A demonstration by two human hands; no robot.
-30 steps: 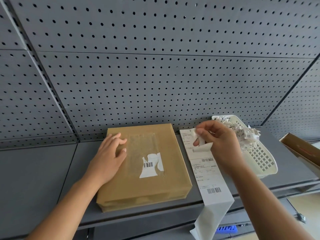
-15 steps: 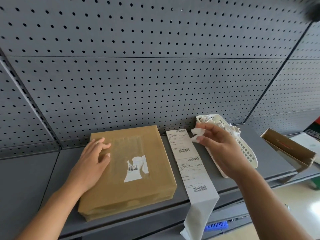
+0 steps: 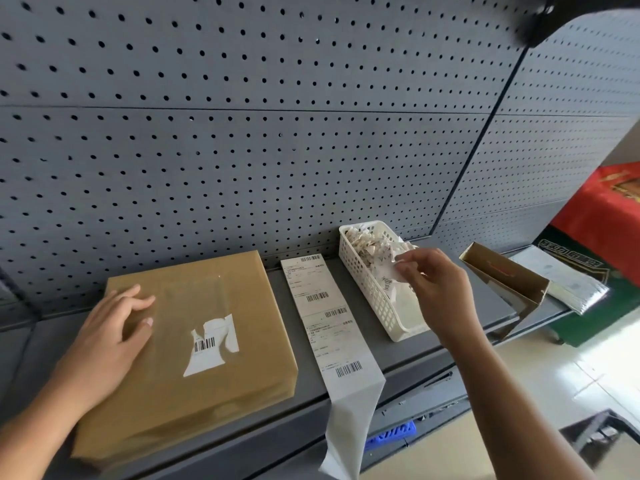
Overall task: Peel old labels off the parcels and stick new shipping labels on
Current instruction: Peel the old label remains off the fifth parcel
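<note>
Directly above basket [image 3: 357, 265], right grip [image 3: 437, 287] pinches label scrap [image 3: 393, 271].

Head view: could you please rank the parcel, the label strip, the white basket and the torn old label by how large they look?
1. parcel
2. label strip, though its hanging end is nearer the camera
3. white basket, partly behind the right hand
4. torn old label
</note>
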